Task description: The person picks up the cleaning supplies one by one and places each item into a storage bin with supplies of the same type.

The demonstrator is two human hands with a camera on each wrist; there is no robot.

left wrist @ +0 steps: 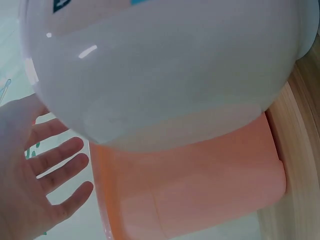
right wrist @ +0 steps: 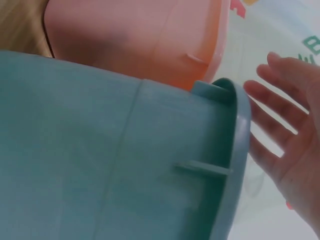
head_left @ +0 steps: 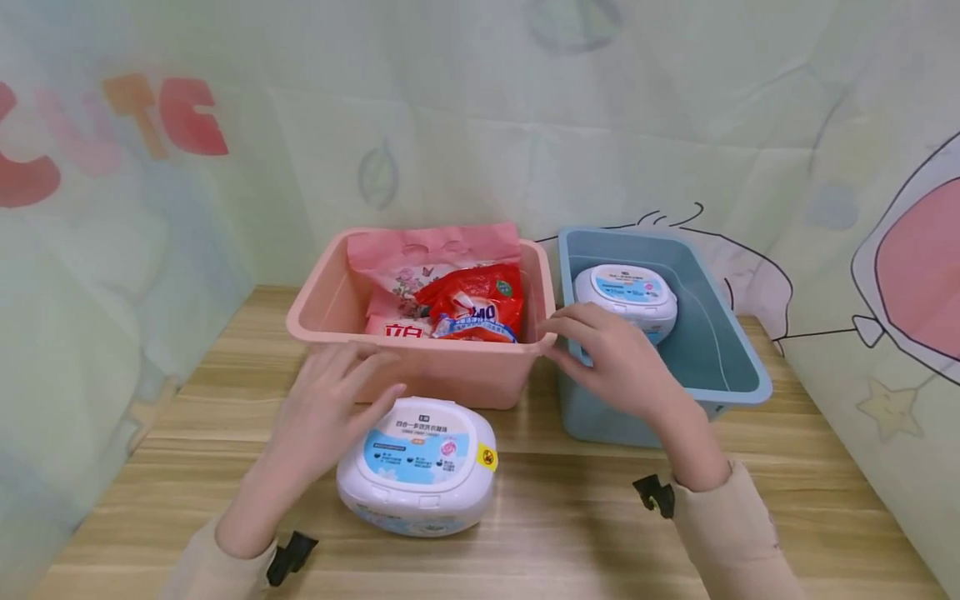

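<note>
A white lidded tub of laundry pods (head_left: 420,454) with a blue label stands on the table in front of a pink plastic bin (head_left: 442,375). My left hand (head_left: 318,417) hovers over the tub's left side near the bin's front edge; in the left wrist view its fingers (left wrist: 65,155) are spread and hold nothing. My right hand (head_left: 618,362) is above the left rim of a blue bin (head_left: 615,421), its fingertips near the pink bin's front right corner. The right wrist view shows those fingers (right wrist: 277,102) extended, gripping nothing. Contact with either rim is unclear.
Inside the pink bin are a red laundry detergent bag (head_left: 483,300) and a pink floral bag (head_left: 442,246). The blue bin holds a similar white tub (head_left: 630,296) at its back left. A printed cloth (head_left: 465,125) hangs behind the wooden table (head_left: 555,533).
</note>
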